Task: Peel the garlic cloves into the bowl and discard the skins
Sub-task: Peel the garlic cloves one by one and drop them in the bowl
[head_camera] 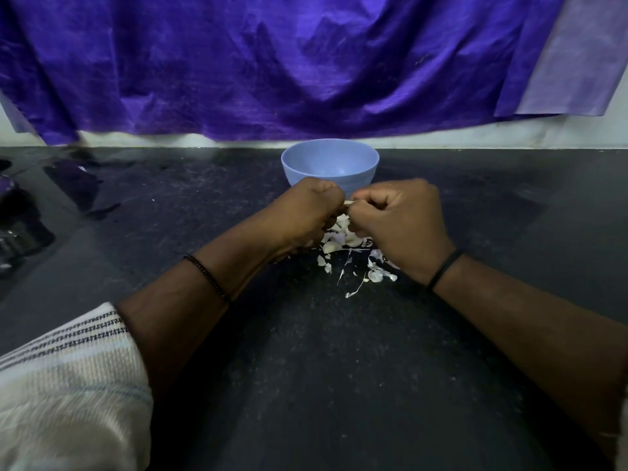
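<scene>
Left hand [307, 207]: curled, its fingertips pinched on one end of a small pale garlic clove [348, 202] that is held up between both hands.
Right hand [397, 215]: curled likewise, pinched on the clove's other end; whether skin or flesh is gripped cannot be told.
Clove position: just in front of the round light-blue plastic bowl [329, 164], above the heap and short of the rim.
Bowl contents: no clove is seen in the visible part of the inside; the near bottom is hidden by the hands.
Heap of white papery skins and cloves [343, 241]: spread on the dark speckled stone counter [306, 351] under and between the hands; peeled and unpeeled pieces cannot be told apart.
Risk, slipping: the clove is small and held only at its tips, so it is likely to be dropped into the heap.
Risk, mixing: loose skins could be carried into the bowl with a clove.
Risk, scatter: light flakes near the right wrist could be swept across the counter.
Surroundings: a creased purple cloth [272, 62] is hung behind the bowl; dark blurred objects are left at the far left edge.
Obstruction: nothing is seen between clove and bowl.
</scene>
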